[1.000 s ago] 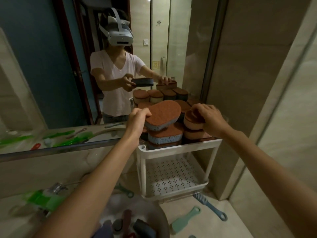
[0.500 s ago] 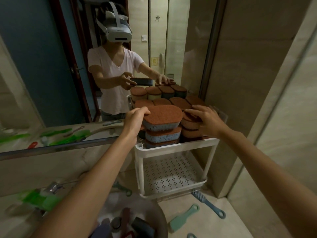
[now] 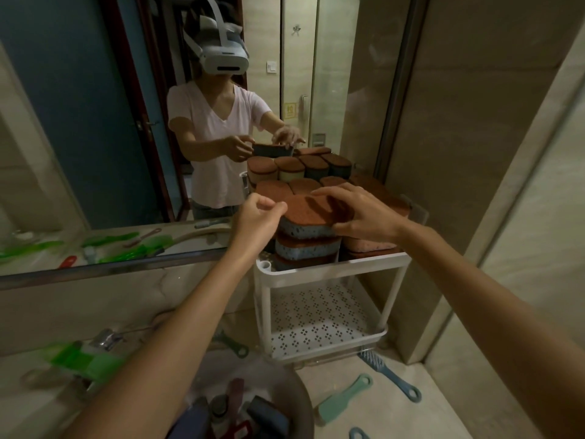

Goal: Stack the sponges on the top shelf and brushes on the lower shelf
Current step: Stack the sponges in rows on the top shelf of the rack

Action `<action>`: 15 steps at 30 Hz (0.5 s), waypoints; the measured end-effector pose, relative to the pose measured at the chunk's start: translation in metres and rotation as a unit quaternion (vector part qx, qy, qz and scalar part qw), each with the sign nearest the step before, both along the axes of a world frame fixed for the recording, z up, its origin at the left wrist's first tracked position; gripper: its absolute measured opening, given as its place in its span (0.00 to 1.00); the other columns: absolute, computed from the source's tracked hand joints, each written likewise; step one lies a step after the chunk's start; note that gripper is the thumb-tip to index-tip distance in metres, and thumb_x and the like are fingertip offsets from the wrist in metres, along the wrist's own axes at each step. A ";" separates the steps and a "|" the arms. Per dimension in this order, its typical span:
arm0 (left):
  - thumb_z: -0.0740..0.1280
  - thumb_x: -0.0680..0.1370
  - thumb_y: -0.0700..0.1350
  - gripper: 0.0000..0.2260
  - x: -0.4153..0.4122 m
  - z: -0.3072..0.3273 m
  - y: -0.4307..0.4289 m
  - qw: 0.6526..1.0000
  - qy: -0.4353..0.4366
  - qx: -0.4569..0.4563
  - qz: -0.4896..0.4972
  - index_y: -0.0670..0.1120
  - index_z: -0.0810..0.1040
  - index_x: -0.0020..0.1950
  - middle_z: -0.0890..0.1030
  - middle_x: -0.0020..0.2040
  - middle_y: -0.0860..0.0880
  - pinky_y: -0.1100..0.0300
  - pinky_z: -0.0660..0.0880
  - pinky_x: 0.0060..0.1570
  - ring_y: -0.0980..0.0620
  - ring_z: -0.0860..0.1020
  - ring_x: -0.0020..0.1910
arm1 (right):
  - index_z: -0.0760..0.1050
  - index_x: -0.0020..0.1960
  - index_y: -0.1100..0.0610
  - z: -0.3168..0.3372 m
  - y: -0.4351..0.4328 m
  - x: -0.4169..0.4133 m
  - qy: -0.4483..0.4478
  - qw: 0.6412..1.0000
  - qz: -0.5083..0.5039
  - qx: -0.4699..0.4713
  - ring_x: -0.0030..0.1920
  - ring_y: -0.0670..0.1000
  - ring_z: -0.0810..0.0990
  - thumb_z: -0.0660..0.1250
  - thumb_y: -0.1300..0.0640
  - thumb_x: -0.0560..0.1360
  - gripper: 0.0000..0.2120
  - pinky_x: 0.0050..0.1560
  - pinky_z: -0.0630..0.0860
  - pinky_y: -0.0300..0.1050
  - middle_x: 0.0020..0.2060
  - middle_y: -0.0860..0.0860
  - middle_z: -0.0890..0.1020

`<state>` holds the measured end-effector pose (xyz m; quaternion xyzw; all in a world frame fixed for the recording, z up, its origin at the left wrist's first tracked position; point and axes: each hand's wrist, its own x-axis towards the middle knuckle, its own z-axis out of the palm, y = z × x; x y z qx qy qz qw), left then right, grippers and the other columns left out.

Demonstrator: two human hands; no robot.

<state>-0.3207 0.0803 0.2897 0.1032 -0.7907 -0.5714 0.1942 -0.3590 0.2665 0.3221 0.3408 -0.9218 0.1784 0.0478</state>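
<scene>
Evidently squaring the stack [image 3: 305, 250], right hand [image 3: 364, 217] lay spread on top sponge [image 3: 300, 206], while left hand [image 3: 256, 217] hung loose, empty, beside it.

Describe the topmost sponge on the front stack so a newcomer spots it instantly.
Find the white two-tier rack beside the mirror, in the counter corner. Its top shelf is packed with sponges; look at the front-left stack. The target sponge crowns it: rust-red scouring face over speckled blue foam, unlike the pink-bodied stack to its right.
</scene>
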 end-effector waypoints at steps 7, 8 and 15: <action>0.63 0.78 0.44 0.06 0.012 -0.020 -0.011 0.998 0.055 -0.038 -0.008 0.43 0.77 0.51 0.77 0.43 0.52 0.66 0.72 0.43 0.54 0.76 0.47 | 0.63 0.71 0.47 -0.008 -0.011 -0.002 -0.006 1.000 0.000 0.003 0.66 0.55 0.65 0.66 0.59 0.73 0.28 0.66 0.64 0.50 0.66 0.55 0.67; 0.63 0.78 0.44 0.08 0.012 -0.023 -0.010 0.997 0.058 -0.058 -0.015 0.43 0.77 0.53 0.77 0.45 0.51 0.70 0.70 0.41 0.55 0.75 0.47 | 0.64 0.70 0.47 -0.009 -0.010 -0.002 -0.006 1.000 -0.003 0.004 0.66 0.55 0.65 0.66 0.59 0.73 0.27 0.67 0.63 0.51 0.66 0.55 0.67; 0.67 0.76 0.45 0.15 0.014 -0.035 -0.004 0.987 0.081 -0.135 -0.031 0.42 0.73 0.61 0.77 0.49 0.49 0.60 0.77 0.47 0.51 0.77 0.50 | 0.63 0.71 0.46 -0.015 -0.010 -0.004 -0.007 0.999 -0.015 0.028 0.70 0.55 0.61 0.62 0.56 0.75 0.25 0.73 0.54 0.57 0.70 0.54 0.65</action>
